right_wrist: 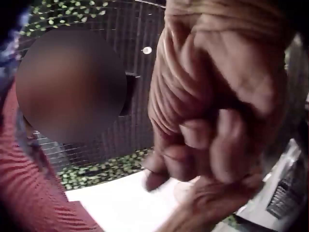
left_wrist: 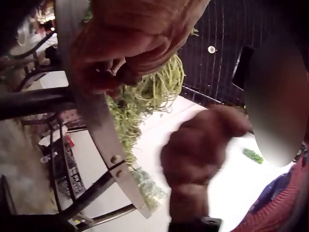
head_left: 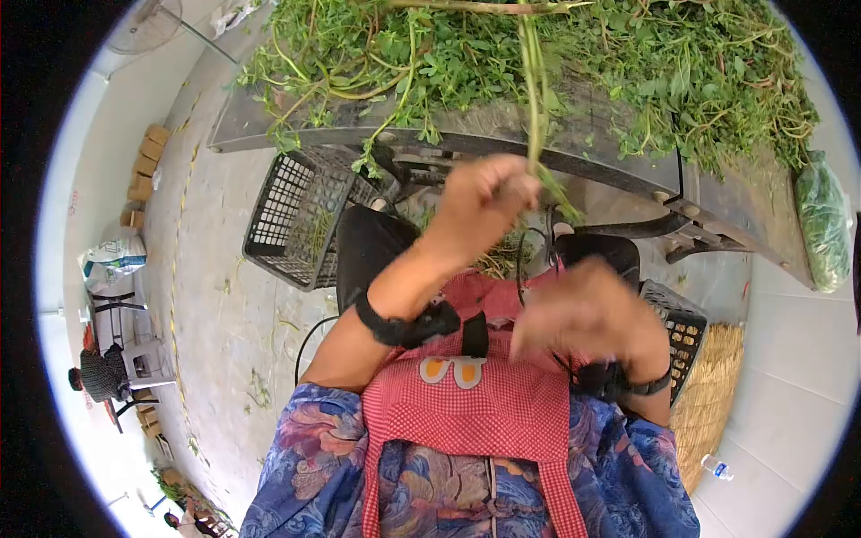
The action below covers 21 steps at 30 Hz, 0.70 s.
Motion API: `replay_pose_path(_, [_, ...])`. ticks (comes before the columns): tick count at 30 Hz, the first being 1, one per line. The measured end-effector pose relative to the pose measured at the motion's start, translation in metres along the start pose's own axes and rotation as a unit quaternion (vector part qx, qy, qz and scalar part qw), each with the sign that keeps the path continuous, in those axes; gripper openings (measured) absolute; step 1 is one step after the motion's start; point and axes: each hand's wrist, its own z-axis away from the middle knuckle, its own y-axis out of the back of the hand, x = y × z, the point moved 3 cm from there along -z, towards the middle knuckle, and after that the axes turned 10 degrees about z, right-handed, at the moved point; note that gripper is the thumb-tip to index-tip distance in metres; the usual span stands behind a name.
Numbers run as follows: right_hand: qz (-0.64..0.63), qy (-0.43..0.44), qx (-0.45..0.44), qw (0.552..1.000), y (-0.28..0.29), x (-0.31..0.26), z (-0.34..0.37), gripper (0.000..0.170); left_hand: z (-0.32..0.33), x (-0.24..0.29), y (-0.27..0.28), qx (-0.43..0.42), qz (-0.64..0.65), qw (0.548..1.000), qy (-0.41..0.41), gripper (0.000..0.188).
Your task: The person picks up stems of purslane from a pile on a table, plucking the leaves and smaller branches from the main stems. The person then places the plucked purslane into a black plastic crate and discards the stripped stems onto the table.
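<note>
My left hand (head_left: 484,202) is raised just in front of the table edge, its fingers curled. It pinches a long green plant stem (head_left: 535,117) that runs up over the greens, with a leafy wisp trailing beside the fingers. Motion blurs my right hand (head_left: 592,309), which hovers over the apron at lap height. In the right wrist view its fingers (right_wrist: 227,150) hang loosely bent, and nothing shows in them. Loose leafy greens (head_left: 466,63) are heaped on the dark table (head_left: 350,117), some sprigs drooping over its front edge.
A black plastic crate (head_left: 287,220) stands on the floor to the left under the table, another crate (head_left: 677,332) to the right. Beside that one is a straw-coloured bundle (head_left: 708,377). A bag of greens (head_left: 821,220) lies at the table's right end. Table legs cross below.
</note>
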Motion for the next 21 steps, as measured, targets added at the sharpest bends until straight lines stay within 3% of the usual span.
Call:
replay_pose_path(1, [-0.052, 0.075, -0.099, 0.991, -0.005, -0.023, 0.001, 0.005, -0.002, -0.002, 0.006, 0.025, -0.026, 0.999, 0.011, 0.017])
replay_pose_path(2, [-0.056, 0.069, -0.114, 0.989, -0.008, -0.032, 0.001, 0.008, -0.001, -0.002, 0.009, 0.027, 0.004, 0.997, 0.066, 0.020])
replay_pose_path(3, [-0.057, 0.067, -0.113, 0.990, -0.006, -0.028, 0.003, 0.008, 0.001, 0.000, 0.009, 0.025, 0.004, 0.997, 0.068, 0.020])
replay_pose_path(4, [-0.024, -0.020, 0.058, 0.998, 0.009, -0.014, 0.005, 0.009, 0.004, 0.003, 0.006, -0.010, 0.000, 0.998, 0.059, 0.022])
replay_pose_path(5, [0.015, -0.103, 0.225, 0.969, 0.027, 0.000, 0.009, 0.010, 0.006, 0.005, 0.003, -0.043, -0.003, 0.998, 0.045, 0.024])
replay_pose_path(7, [-0.091, -0.207, 0.331, 0.916, 0.047, 0.028, 0.012, 0.013, 0.008, 0.006, 0.001, -0.046, 0.025, 0.998, 0.040, 0.028])
replay_pose_path(10, [-0.009, -0.168, 0.320, 0.933, 0.037, 0.042, -0.002, 0.017, 0.011, 0.007, -0.003, -0.057, 0.059, 0.996, 0.024, 0.034])
replay_pose_path(11, [-0.013, -0.202, 0.300, 0.932, 0.030, 0.045, -0.007, 0.017, 0.012, 0.007, -0.004, -0.061, 0.065, 0.996, 0.009, 0.036])
replay_pose_path(13, [0.032, -0.191, 0.294, 0.936, 0.022, 0.047, -0.017, 0.015, 0.013, 0.011, -0.006, -0.063, 0.067, 0.996, 0.010, 0.037])
replay_pose_path(17, [0.036, -0.200, 0.279, 0.939, 0.021, 0.046, -0.014, 0.015, 0.014, 0.014, -0.002, -0.100, 0.098, 0.988, 0.062, 0.037])
replay_pose_path(19, [-0.072, -0.175, 0.313, 0.931, 0.019, 0.049, -0.011, 0.016, 0.013, 0.013, -0.002, -0.116, 0.093, 0.988, 0.051, 0.037])
replay_pose_path(21, [-0.074, -0.159, 0.329, 0.928, 0.020, 0.054, -0.010, 0.016, 0.014, 0.014, -0.004, -0.129, 0.088, 0.987, 0.038, 0.037])
